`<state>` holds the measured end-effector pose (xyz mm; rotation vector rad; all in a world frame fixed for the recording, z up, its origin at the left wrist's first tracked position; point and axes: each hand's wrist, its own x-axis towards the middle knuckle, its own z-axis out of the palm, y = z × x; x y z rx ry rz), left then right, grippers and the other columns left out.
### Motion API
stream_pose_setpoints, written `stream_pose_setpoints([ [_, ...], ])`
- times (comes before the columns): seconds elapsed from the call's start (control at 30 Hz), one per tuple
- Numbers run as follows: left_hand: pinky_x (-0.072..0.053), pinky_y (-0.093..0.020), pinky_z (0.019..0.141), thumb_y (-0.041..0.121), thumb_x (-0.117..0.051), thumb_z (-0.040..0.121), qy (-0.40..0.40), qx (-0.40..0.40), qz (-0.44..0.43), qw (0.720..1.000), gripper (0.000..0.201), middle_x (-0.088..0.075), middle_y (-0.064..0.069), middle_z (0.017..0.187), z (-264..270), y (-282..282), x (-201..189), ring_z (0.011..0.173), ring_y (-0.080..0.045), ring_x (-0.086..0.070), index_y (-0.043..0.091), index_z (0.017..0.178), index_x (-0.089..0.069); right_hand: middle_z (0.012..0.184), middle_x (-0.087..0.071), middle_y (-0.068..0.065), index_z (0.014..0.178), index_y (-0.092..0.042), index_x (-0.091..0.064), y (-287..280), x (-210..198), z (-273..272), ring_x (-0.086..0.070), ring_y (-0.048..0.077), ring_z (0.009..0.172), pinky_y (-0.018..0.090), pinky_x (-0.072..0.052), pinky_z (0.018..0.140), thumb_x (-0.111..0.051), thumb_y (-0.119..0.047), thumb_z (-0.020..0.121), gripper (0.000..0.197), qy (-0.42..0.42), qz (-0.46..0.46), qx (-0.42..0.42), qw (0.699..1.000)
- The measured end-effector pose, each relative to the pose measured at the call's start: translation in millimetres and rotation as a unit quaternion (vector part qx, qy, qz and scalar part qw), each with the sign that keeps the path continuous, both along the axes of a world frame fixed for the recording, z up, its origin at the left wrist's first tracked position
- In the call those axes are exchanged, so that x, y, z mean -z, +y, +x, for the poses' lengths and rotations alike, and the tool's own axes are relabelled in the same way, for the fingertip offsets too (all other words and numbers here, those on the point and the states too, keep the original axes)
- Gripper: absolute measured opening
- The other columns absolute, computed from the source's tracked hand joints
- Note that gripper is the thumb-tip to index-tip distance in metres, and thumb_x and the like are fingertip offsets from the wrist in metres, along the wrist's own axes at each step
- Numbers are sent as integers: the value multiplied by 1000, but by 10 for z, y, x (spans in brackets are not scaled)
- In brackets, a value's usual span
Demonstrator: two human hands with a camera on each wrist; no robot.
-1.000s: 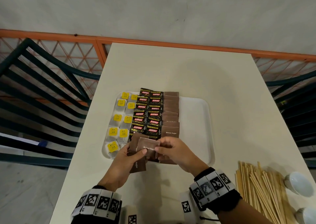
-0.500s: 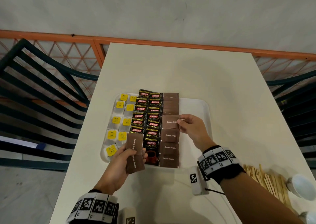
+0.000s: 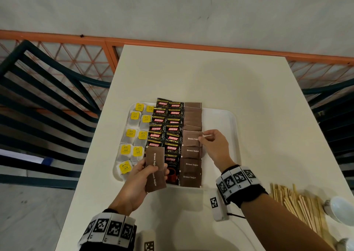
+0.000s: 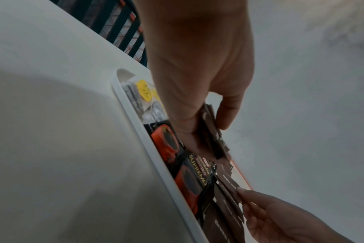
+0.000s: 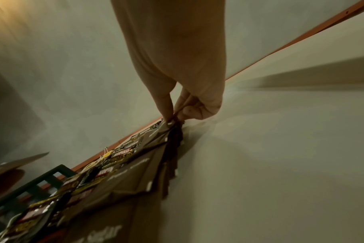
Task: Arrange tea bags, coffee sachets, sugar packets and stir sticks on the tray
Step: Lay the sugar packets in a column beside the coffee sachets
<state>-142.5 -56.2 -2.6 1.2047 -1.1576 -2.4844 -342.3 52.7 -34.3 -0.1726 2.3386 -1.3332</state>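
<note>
A white tray (image 3: 220, 120) holds tea bags with yellow tags (image 3: 132, 135) on its left, black coffee sachets (image 3: 166, 130) in the middle, and a column of brown sugar packets (image 3: 192, 116) beside them. My left hand (image 3: 141, 176) grips a small stack of brown sugar packets (image 3: 155, 170) over the tray's near edge. My right hand (image 3: 212, 145) pinches the right edge of one brown sugar packet (image 3: 191, 138) lying in the column; the pinch (image 5: 172, 120) shows in the right wrist view. Wooden stir sticks (image 3: 298, 206) lie on the table at the right.
Two white cups (image 3: 339, 210) stand past the stir sticks at the table's right edge. Dark slatted chairs (image 3: 47, 107) flank the table on both sides, with an orange railing (image 3: 191, 45) behind. The tray's right part (image 3: 220, 120) is bare.
My right hand left the stack in my left hand and carried one brown sugar packet up to the column on the tray. The left hand has stayed near the tray's front edge.
</note>
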Motion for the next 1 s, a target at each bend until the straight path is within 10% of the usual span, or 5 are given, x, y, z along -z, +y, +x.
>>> stream_pose_setpoints([
  [0.27, -56, -29, 62, -2, -45, 91, -23, 37, -26, 999, 28, -72, -10, 83, -48, 8, 15, 71, -21, -70, 8, 113, -59, 94, -60, -5, 101, -16, -59, -94, -212, 241, -53, 2, 80, 7, -39, 64, -58, -24, 89, 14, 87, 10, -132, 987],
  [0.47, -56, -30, 64, 1, -51, 90, -29, 76, -52, 995, 22, -71, -11, 82, -71, 17, -14, 73, -23, -69, 10, 108, -61, 111, -66, -3, 112, -20, -61, -178, -305, 469, -59, 11, 103, 31, -46, 93, -63, -32, 85, 30, -25, 6, -376, 926],
  [0.6, -56, -27, 60, 3, -54, 89, -35, 68, -70, 995, 19, -70, -11, 82, -74, 28, -2, 69, -19, -69, 12, 104, -61, 106, -65, 1, 112, -15, -61, -189, -353, 438, -61, 18, 96, 41, -51, 90, -57, -17, 89, 23, -44, 0, -369, 928],
  [0.73, -55, -28, 60, 3, -55, 89, -45, 51, -76, 995, 20, -71, -6, 79, -50, 0, 38, 70, -16, -69, 15, 103, -61, 122, -58, 1, 133, -19, -45, -164, -473, 391, -57, 13, 105, 24, -53, 83, -45, -11, 95, 39, -103, -31, -356, 928],
  [1.0, -55, -27, 51, 12, -50, 93, -50, -20, -75, 996, 13, -64, -9, 93, -167, -90, 11, 73, -19, -64, 17, 97, -61, 89, -65, 7, 147, -26, -13, -122, -501, 322, -64, 14, 82, 21, -50, 78, -65, -8, 83, 83, -107, -62, -372, 920],
])
